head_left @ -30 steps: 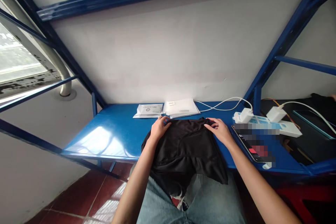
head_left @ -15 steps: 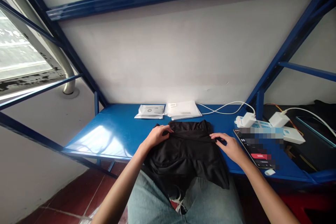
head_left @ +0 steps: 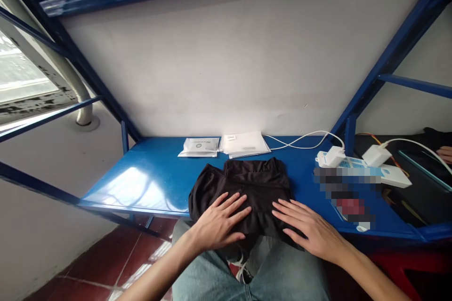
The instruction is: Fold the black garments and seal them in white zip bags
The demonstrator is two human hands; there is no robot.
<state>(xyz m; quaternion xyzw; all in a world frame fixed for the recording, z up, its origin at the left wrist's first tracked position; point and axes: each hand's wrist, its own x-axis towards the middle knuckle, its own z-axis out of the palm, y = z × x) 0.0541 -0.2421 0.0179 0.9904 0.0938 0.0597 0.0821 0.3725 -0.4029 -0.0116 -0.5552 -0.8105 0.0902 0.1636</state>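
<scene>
A: What is seen on the near side of the fingers?
B: Blue jeans (head_left: 293,268), partly covered by the black garment (head_left: 256,179).
A: How are the fingers held?
B: Those of the left hand (head_left: 223,221) and the right hand (head_left: 310,229) are straightened and laid on the cloth; nothing is gripped by either.
A: And the rest of the garment?
B: It is spread between the hands and beyond the fingertips, onto the blue table (head_left: 155,164).
A: What is placed farther off?
B: Beyond the right fingers, to their right, a white power strip (head_left: 397,176) is set. Farther still, beyond the left fingers, a printed pouch (head_left: 199,147) is laid, with white packets (head_left: 245,145) just to its right, near the wall (head_left: 212,70).
</scene>
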